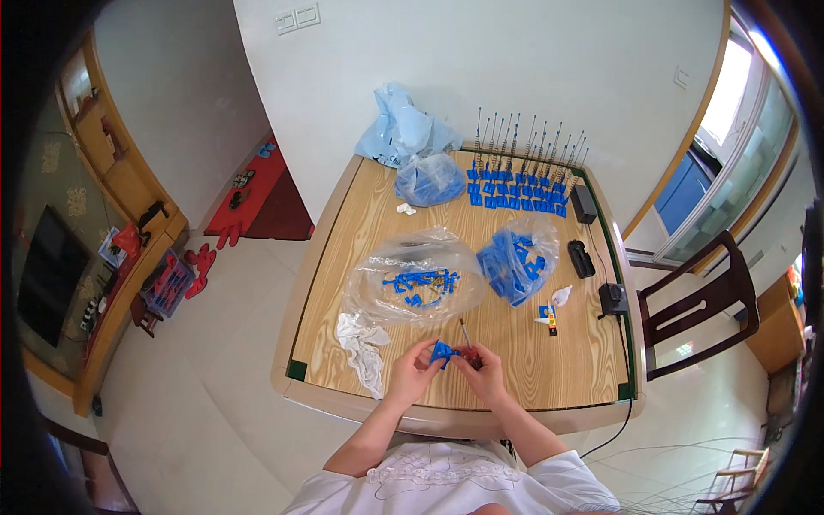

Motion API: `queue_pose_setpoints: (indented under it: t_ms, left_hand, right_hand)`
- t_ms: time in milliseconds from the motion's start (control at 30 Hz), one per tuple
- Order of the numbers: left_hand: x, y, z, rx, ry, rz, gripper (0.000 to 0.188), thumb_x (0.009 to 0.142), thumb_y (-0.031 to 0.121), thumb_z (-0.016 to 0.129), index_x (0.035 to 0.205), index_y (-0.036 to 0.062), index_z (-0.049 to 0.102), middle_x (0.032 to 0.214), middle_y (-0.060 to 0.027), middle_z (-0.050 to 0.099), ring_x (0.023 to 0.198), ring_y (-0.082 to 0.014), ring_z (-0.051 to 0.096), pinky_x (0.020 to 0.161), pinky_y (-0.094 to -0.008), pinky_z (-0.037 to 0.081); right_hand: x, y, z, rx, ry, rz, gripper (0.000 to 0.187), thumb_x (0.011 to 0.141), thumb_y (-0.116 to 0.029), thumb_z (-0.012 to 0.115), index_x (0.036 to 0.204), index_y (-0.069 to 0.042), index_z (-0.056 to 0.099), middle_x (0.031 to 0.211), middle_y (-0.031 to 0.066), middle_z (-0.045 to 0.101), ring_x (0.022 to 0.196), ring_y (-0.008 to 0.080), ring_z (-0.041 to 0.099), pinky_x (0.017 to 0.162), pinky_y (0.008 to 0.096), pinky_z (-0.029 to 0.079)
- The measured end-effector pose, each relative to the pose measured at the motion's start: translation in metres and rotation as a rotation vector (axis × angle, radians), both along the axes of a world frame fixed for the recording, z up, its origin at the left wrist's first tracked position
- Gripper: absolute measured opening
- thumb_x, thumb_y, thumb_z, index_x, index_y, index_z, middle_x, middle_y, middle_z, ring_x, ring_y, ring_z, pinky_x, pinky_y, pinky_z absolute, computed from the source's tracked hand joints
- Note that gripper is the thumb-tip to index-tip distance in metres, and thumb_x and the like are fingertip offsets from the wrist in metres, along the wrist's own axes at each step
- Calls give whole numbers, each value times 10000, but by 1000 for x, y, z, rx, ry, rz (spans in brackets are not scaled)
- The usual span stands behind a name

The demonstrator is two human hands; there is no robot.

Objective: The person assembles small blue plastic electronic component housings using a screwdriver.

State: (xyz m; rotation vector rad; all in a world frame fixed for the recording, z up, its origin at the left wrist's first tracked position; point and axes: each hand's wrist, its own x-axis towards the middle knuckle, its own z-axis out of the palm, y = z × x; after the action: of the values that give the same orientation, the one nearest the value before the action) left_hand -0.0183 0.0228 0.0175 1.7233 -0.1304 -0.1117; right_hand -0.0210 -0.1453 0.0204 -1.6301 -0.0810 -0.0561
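Near the table's front edge, my left hand (413, 370) is closed on a small blue plastic piece (440, 352), pinched between thumb and fingers. My right hand (482, 372) meets it from the other side, its fingertips closed at the right end of the same piece. Right behind those fingers a thin tool with a metal shaft (464, 330) and a reddish handle points away from me. I cannot tell whether the right hand grips this tool or it lies on the table. The fingers hide part of the blue piece.
Clear bags of blue parts (421, 249) (519, 262) lie ahead. A white cloth (363, 348) is at left; glue (550, 322) and a black adapter (612, 299) at right. Spring-topped blue pieces (519, 184) stand in rows at the back. A chair (699, 309) stands right.
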Motion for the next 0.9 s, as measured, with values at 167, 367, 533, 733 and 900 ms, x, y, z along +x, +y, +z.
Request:
queue_pose_setpoints:
  t_ms: [167,367,533,733,900]
  left_hand:
    - [-4,-7,9,-213,-144,66,488,785,9,719,1239,35,542,945,-57,637,863,-136,628,755,-248,510]
    - [-9,-4,35,129,-372,188,545,715,-38,737,1217,60,551,1119,-101,570,935,-201,636,802,-290,540]
    - [-11,0,36,175,-463,229,533,708,-40,734,1200,61,556,1111,-114,555,912,-216,624,769,-297,535]
    - [-11,1,36,221,-526,233,541,720,-48,716,1223,49,543,1088,-124,565,880,-228,618,744,-299,526]
    - [-9,2,25,185,-480,208,558,750,-18,709,1272,48,523,1098,-146,583,923,-262,624,774,-317,521]
  right_hand:
    - [3,3,18,122,60,19,148,865,-68,667,998,-3,660,751,-57,590,655,12,465,567,183,366]
    - [8,7,12,205,28,65,170,881,-62,631,1044,-22,653,725,-59,583,543,-15,407,454,167,278]
    - [6,10,17,215,60,104,167,885,-64,634,1043,-10,650,762,-42,607,633,3,472,538,177,349]
    - [5,11,17,210,62,111,165,882,-67,646,1035,-4,649,783,-31,621,717,18,524,617,183,409]
    - [8,14,9,127,36,62,138,867,-73,669,991,-14,656,741,-50,583,665,12,472,574,188,374]
